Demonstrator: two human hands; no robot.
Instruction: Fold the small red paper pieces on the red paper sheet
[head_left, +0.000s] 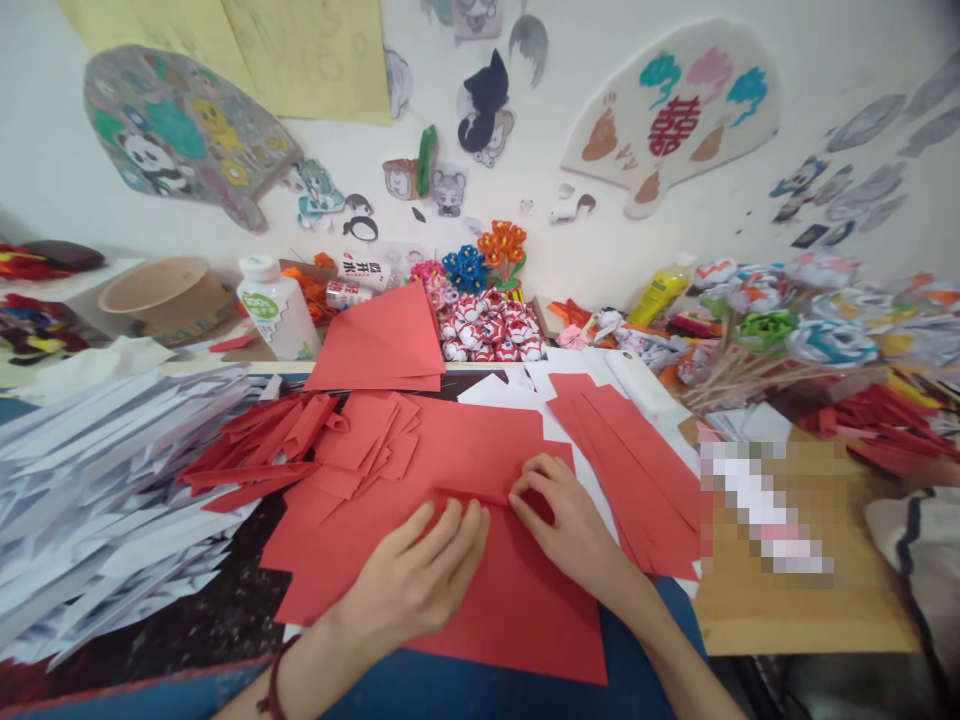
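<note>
Above the broad red sheets (517, 620) in front of you, a narrow red paper fold (474, 494) lies between your two hands. Your right hand (570, 515) has thumb and forefinger pinched together on its right end; your left hand (416, 580) is beside its near edge, fingers slightly bent, and you cannot tell from here whether they press or grip it. You appear to be partway through creasing or rolling that edge, which seems to call for light, even pressure to keep it straight. Just beyond your left hand, a loose fan of small red pieces (367, 440) sits on the sheets, near enough to be nudged by your knuckles. Folded red strips (259, 445) and a big spread of white paper strips (112, 510) crowd the left of the desk (236, 590). Long red strips (630, 470) lie past your right hand, and red-and-white paper flowers (491, 328) cluster at the back.
</note>
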